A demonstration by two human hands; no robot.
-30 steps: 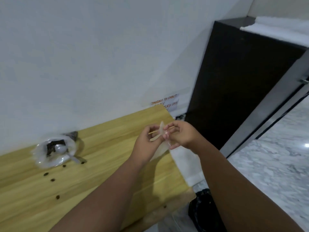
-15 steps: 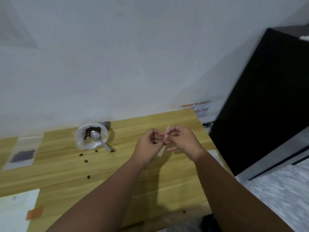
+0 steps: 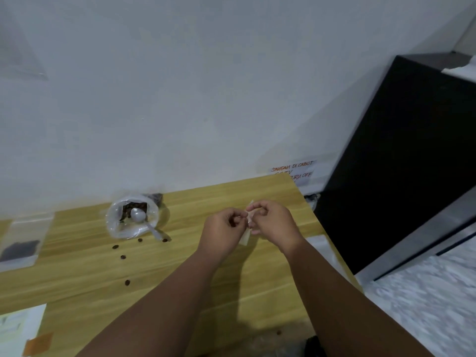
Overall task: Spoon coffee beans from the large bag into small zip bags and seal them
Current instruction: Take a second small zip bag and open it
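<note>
Single head-worn view, wide-angle. Looks forward and down from above near edge of bench, facing white wall. Horizon tilted: bench edge slopes across frame. Forearms enter from bottom edge; left hand and right hand near frame centre, at arm's reach from lens. Black cabinet fills right side.
</note>
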